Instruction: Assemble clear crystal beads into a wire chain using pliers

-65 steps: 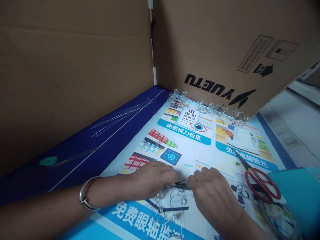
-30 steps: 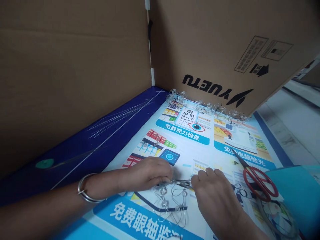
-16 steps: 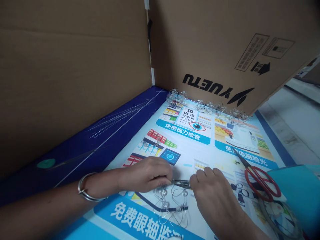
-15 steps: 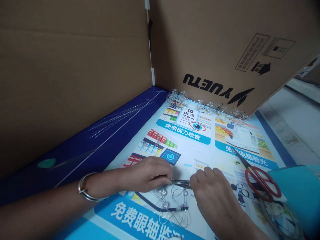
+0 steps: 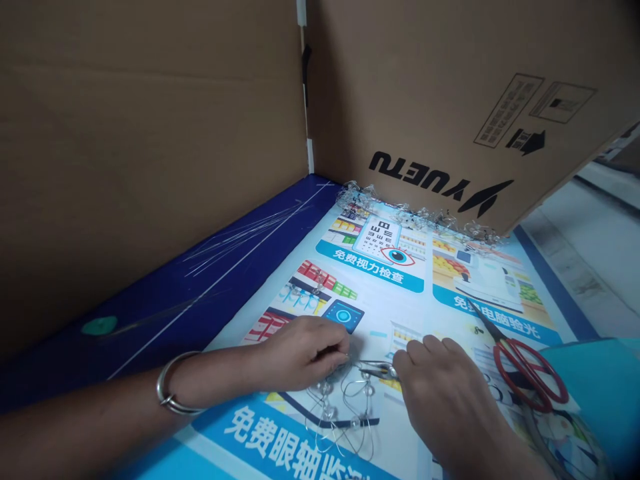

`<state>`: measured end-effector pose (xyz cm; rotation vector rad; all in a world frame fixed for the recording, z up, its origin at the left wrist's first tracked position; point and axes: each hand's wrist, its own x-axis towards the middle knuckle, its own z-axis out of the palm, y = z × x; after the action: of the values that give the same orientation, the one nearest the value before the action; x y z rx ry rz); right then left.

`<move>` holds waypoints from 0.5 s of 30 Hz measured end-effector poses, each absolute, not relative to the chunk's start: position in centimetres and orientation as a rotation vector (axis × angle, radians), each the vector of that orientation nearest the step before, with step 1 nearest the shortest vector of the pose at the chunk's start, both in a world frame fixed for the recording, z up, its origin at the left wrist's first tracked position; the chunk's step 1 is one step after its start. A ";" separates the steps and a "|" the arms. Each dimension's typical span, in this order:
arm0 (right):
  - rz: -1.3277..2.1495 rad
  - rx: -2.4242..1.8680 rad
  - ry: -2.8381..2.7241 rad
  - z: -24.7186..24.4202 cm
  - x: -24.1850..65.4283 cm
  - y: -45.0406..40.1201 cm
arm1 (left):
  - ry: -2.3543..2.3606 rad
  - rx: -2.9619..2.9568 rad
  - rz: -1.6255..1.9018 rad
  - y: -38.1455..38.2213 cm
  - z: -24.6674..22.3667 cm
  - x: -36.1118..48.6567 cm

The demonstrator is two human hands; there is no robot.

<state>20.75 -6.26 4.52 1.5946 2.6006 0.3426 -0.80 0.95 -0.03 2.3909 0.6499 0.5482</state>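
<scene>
With its fingers closed in a pinch, my left hand [image 5: 310,352] grips the end of a thin silver wire. A tangle of bent wire loops with clear beads [image 5: 329,412] hangs below my fingertips over the printed sheet. My right hand [image 5: 445,393] is wrapped round small needle-nose pliers [image 5: 377,369], whose handles are mostly hidden in the palm. The plier jaws point left, a short gap away from my left fingertips, near the upper wire loops. Whether the jaws hold wire is too small to tell.
Red-handled scissors [image 5: 525,373] lie at the right beside a blue object [image 5: 600,387]. Cardboard walls [image 5: 425,87] stand behind. Several beaded wire pieces [image 5: 425,220] line the back edge. Loose straight wires [image 5: 240,239] and a green piece [image 5: 99,325] lie at the left.
The plier tips have pulled right, away from my left fingertips, opening a small gap. My right hand moved slightly right with them. The whole view has shifted a little.
</scene>
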 end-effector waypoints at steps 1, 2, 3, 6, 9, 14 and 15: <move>0.332 1.598 2.630 4.8 20.9 -6.3 | 0.668 2.388 0.545 0.9 0.0 -0.8; 0.318 1.599 2.659 5.0 21.0 -6.4 | 0.686 2.383 0.539 0.9 0.0 -0.8; 0.309 1.602 2.691 5.2 21.0 -6.5 | 0.700 2.375 0.535 0.9 0.0 -0.8; 0.297 1.608 2.745 5.3 20.8 -6.7 | 0.727 2.349 0.533 0.9 0.2 -0.7; 0.291 1.587 2.723 4.6 20.1 -6.7 | 0.739 2.322 0.528 0.9 0.5 -0.5; 0.316 1.596 2.566 3.7 19.2 -6.4 | 0.729 2.276 0.509 1.1 0.8 -0.6; 0.330 1.598 2.551 3.6 19.1 -6.4 | 0.724 2.268 0.508 1.1 0.8 -0.6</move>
<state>19.15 -6.41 3.63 1.5982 2.5511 0.3295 -0.58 1.09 0.80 2.2682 0.7241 0.5081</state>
